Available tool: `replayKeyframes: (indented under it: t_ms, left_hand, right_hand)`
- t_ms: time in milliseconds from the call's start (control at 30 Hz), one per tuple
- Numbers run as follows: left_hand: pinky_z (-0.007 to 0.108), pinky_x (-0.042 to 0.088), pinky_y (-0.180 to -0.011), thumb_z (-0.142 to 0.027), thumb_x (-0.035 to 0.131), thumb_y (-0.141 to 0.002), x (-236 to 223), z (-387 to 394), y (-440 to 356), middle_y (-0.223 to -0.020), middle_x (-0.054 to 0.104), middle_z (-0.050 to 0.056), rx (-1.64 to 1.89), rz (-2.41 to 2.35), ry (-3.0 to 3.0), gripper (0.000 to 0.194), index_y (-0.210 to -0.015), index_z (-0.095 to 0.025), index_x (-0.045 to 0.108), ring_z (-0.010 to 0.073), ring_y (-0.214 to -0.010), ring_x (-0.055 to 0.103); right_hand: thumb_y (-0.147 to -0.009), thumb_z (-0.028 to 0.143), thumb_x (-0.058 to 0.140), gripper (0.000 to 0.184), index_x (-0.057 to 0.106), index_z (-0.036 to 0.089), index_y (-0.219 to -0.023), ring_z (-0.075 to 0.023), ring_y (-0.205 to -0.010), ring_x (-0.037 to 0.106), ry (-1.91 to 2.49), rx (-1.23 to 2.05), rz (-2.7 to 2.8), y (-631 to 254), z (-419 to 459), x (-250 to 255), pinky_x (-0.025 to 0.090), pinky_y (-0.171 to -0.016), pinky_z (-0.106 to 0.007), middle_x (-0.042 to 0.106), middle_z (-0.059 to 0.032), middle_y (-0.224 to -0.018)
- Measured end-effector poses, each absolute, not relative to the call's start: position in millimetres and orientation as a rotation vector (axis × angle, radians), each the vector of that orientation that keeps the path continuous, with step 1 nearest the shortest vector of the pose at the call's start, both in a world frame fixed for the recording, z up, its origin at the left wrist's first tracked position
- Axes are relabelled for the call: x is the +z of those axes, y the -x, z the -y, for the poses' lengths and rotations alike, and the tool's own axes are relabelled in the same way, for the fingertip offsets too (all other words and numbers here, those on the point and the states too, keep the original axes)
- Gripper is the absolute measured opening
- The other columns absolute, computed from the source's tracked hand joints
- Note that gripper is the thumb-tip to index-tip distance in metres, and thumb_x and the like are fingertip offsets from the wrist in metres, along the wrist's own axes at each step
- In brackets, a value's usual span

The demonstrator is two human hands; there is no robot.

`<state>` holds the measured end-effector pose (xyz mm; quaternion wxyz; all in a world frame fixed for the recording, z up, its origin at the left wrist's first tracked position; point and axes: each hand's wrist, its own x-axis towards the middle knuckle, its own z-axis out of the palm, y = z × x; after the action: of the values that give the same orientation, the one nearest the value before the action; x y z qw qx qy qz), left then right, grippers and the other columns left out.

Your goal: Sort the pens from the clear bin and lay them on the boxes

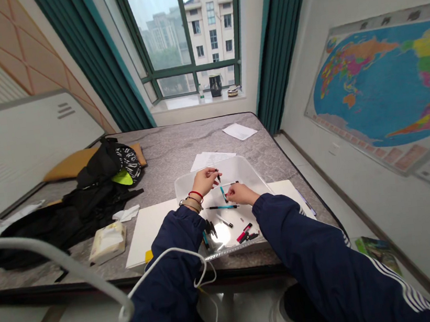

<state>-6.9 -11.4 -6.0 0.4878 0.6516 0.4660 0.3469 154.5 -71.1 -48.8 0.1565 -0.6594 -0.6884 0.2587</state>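
Note:
My left hand (205,180), with a red cord and a watch at the wrist, pinches a small black pen piece (218,176), perhaps a cap. Just below it, my right hand (243,194) has its fingers closed on the lower end of a blue pen (223,192). Whether the two pieces touch is too small to tell. Both hands are over a clear plastic bin (258,173). Inside it lie another blue pen (221,207), a white pen with a dark end (225,221), several black pieces (210,228) and a pink-and-black pen (244,231).
White boards or sheets (148,228) lie under the bin, with papers (239,131) farther back. At left are a tissue pack (108,242) and a black backpack (75,216). A white cable (171,251) runs across my left sleeve, and a blurred white tube (52,251) crosses the lower left.

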Motion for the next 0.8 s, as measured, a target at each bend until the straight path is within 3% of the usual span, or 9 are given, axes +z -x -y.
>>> replayKeyframes:
  t_ms: [167,533,800]
  left_hand:
    - [0.023,0.054,-0.06,-0.022,0.071,-0.076,-15,8,6,-0.08,0.073,0.008,0.86,-1.132,-1.784,0.014,-0.084,-0.013,0.065,0.0128,-0.063,0.066]
    - [0.029,0.054,-0.081,-0.025,0.071,-0.077,-22,7,12,-0.088,0.075,0.006,0.757,-1.217,-2.112,0.01,-0.084,-0.017,0.071,0.0166,-0.079,0.069]
    - [0.028,0.053,-0.079,-0.028,0.07,-0.079,-24,7,13,-0.088,0.075,0.005,0.718,-1.262,-2.19,0.012,-0.087,-0.018,0.072,0.0177,-0.083,0.069]
  right_hand:
    - [-0.072,0.021,0.073,0.013,0.075,0.017,-0.084,-0.0214,-0.087,0.068,2.084,0.675,2.126,-160,75,-50,0.045,-0.069,-0.023,0.074,-0.009,-0.09]
    - [-0.062,0.021,0.083,0.028,0.075,0.015,-0.088,-0.0242,-0.09,0.068,2.211,0.754,2.365,-154,80,-53,0.047,-0.069,-0.024,0.074,-0.0118,-0.093]
    - [-0.071,0.018,0.071,0.027,0.073,0.015,-0.097,-0.0233,-0.093,0.068,2.174,0.652,2.267,-156,83,-49,0.047,-0.072,-0.024,0.073,-0.0136,-0.101]
